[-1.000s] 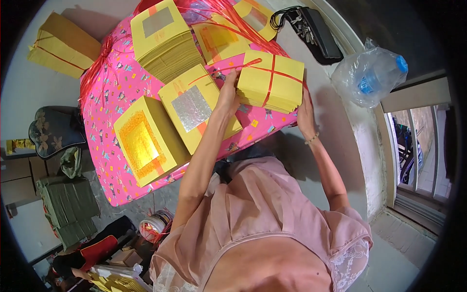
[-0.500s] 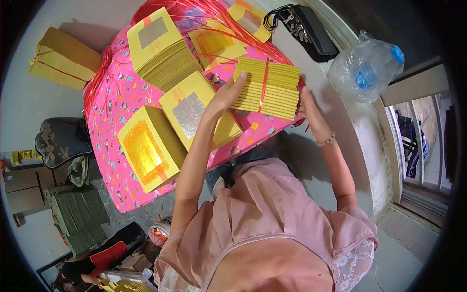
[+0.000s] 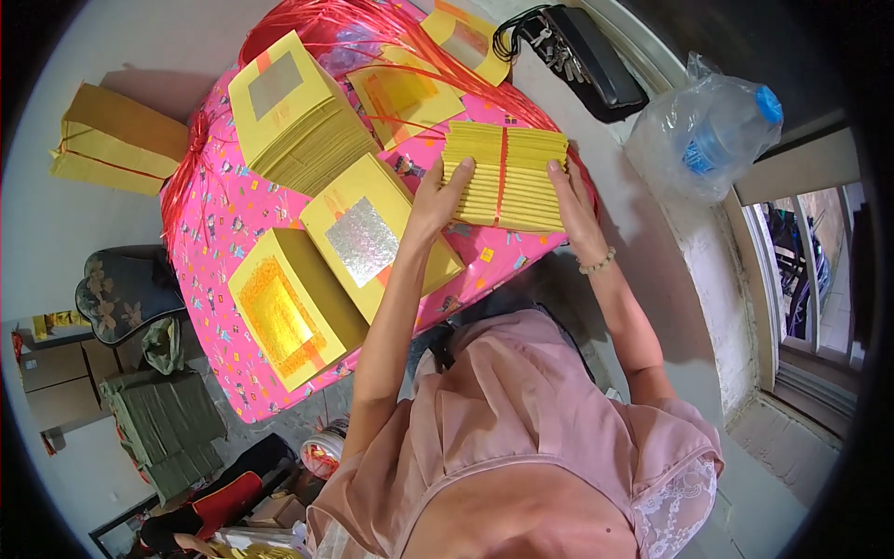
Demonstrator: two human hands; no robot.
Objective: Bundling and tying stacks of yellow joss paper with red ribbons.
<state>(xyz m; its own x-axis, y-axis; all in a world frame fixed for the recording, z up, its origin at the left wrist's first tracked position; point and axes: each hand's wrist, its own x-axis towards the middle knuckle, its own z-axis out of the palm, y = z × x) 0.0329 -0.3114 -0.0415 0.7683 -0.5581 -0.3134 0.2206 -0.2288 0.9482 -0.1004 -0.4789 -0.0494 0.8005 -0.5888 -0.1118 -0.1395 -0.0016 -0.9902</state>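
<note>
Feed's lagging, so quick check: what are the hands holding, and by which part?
Both hold the yellow paper bundle tied with red string: left hand at its left end, right hand at its right end.

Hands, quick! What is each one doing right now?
Left hand: gripping the left end of the red-tied bundle of yellow paper sheets.
Right hand: fingers flat against the bundle's right end.
</note>
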